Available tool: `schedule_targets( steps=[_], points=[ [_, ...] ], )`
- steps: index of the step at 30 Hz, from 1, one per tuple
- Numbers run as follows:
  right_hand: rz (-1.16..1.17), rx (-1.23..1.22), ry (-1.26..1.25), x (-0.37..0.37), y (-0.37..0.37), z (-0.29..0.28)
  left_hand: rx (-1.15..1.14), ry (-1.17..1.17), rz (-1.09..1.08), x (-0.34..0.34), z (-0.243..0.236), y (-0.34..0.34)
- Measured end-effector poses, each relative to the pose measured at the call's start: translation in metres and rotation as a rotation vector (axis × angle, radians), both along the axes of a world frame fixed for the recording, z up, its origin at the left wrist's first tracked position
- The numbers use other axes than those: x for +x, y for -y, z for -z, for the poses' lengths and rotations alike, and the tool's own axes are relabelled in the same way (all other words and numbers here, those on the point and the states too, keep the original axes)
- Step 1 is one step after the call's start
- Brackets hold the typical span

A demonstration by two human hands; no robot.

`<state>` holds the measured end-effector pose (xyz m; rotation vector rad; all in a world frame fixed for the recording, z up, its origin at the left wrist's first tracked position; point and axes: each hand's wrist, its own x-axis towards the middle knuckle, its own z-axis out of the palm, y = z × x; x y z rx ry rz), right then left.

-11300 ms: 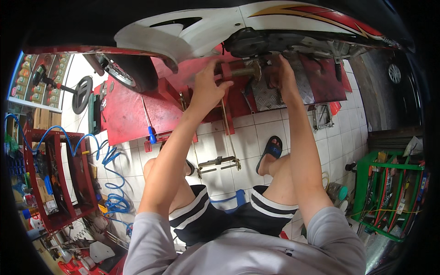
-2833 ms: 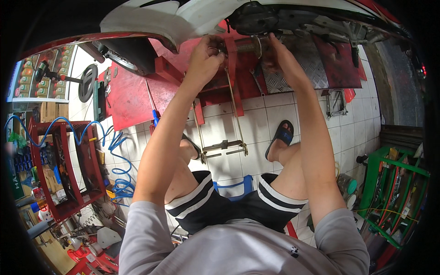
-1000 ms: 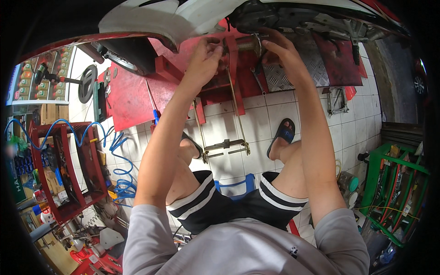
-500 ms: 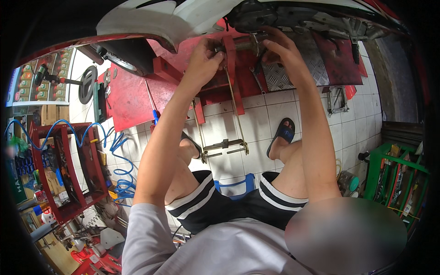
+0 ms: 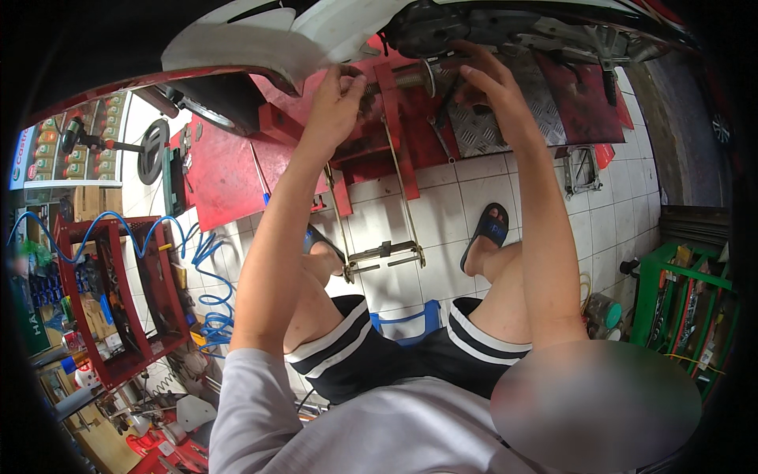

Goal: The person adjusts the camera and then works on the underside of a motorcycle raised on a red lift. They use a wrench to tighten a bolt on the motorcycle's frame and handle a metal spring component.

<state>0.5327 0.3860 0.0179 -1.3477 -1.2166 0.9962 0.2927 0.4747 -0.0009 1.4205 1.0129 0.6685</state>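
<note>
My left hand (image 5: 338, 103), fingers curled, is just left of a red upright post (image 5: 388, 99); whatever is inside the fingers is hidden. A coil spring (image 5: 408, 80) lies crosswise on the post's right, ending at a pale metal disc (image 5: 429, 77). Right of the disc is my right hand (image 5: 491, 83), its forefinger and thumb apart beneath the dark engine casing (image 5: 430, 30) of a raised motorbike. A wrench (image 5: 444, 138) lies below this hand. Two brass-coloured rods (image 5: 404, 178) run from the red frame toward me, joined by a dark crossbar (image 5: 384, 250).
The motorbike's white fairing (image 5: 237, 47) overhangs the red lift platform (image 5: 217, 178). To the left are a red tool rack (image 5: 118, 300) and a coiled blue hose (image 5: 212, 296). A green rack (image 5: 683, 292) stands at right. My sandalled feet flank the rods on white tiles (image 5: 446, 213).
My left hand has moved left, away from the dark round end at the post. My right hand has shifted slightly, and its forefinger and thumb no longer meet the small silver part by the disc.
</note>
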Motion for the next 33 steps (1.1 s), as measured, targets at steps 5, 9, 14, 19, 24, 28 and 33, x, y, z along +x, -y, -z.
schedule_targets(
  steps=[5,9,14,19,24,28,33],
  points=[
    [-0.002,0.024,-0.007,0.000,0.001,-0.003,0.175,0.121,0.007,0.001,0.005,0.005],
    [0.007,0.031,0.005,0.003,0.003,-0.002,0.096,-0.040,0.050,-0.002,0.003,-0.003],
    [0.022,0.026,0.012,0.003,0.002,-0.001,0.262,0.125,-0.006,0.003,0.009,0.007],
    [-0.005,0.024,-0.023,0.000,0.003,-0.002,0.222,-0.048,0.021,-0.002,0.007,0.000],
    [-0.009,0.034,-0.038,0.001,0.002,-0.003,0.308,0.135,0.005,0.003,0.013,0.003],
    [-0.024,0.025,-0.046,-0.001,0.003,-0.003,0.236,-0.036,0.048,-0.004,0.012,-0.003],
    [-0.025,0.024,-0.049,0.000,0.004,-0.004,0.345,0.091,0.025,0.004,0.012,0.004]
  ],
)
